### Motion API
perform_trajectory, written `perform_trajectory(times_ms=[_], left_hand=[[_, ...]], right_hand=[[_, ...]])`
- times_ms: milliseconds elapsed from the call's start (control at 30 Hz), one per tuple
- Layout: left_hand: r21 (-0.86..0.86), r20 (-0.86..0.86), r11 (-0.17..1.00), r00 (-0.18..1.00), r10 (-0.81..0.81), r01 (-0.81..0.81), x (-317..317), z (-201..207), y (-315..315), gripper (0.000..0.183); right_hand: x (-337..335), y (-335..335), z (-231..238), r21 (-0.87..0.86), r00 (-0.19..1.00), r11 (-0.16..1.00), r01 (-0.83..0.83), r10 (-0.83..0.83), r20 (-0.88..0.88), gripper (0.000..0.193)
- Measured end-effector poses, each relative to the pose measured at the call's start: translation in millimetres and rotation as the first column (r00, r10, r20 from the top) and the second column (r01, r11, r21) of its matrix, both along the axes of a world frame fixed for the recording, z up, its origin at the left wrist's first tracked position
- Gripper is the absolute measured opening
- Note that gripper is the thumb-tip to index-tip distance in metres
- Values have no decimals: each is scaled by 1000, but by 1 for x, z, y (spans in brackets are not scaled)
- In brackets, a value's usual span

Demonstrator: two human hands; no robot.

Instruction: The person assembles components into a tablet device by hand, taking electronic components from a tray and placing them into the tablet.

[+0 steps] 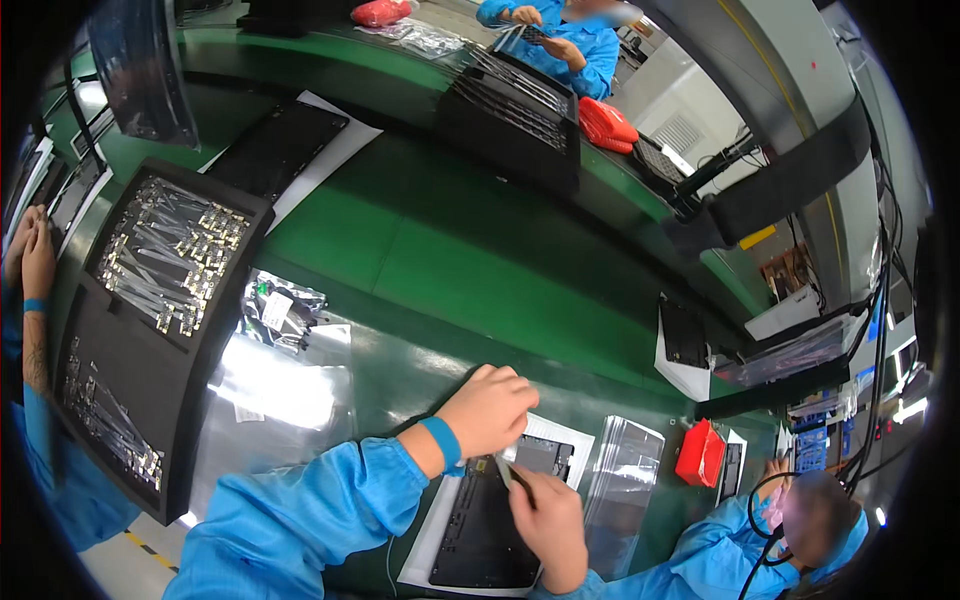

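Note:
A flat black device housing (485,535) lies in front of me on a white sheet (423,565). My left hand (488,412), with a blue band at its wrist, is over the housing's far left part. Its fingers are curled in, and what they hold, if anything, is hidden. Lower right, my right hand (552,522) pinches a thin dark strip-like piece (521,484) above the housing; its exact kind is not clear. A pale narrow strip (503,470) shows beside it, between the two hands.
To the left stands a black tray (125,345) of flat ribbon cables with small boards. Bagged parts (285,310) lie beside it. Clear plastic sheets (622,490) and a red box (700,453) sit to the right. Co-workers are at the left, far side and right.

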State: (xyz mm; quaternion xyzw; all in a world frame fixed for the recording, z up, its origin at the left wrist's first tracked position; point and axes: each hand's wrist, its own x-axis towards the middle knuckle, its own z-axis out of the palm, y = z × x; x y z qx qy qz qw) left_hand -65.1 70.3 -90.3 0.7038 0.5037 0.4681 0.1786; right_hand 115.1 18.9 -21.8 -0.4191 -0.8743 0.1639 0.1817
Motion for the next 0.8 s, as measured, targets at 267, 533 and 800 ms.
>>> perform_trajectory(times_ms=[267,533,800], left_hand=[[24,-428,999,904,-12,25,9,13,-13,29],[-80,-386,992,915,-119,95,14,40,-19,22],[264,-163,964,986,22,22,-17,88,-19,22]], right_hand=[[75,-24,6,-175,852,961,212,-270,-449,7],[129,-33,-26,-487,725,835,256,-499,-474,58],[119,-29,3,-810,775,564,158,-580,-253,31]])
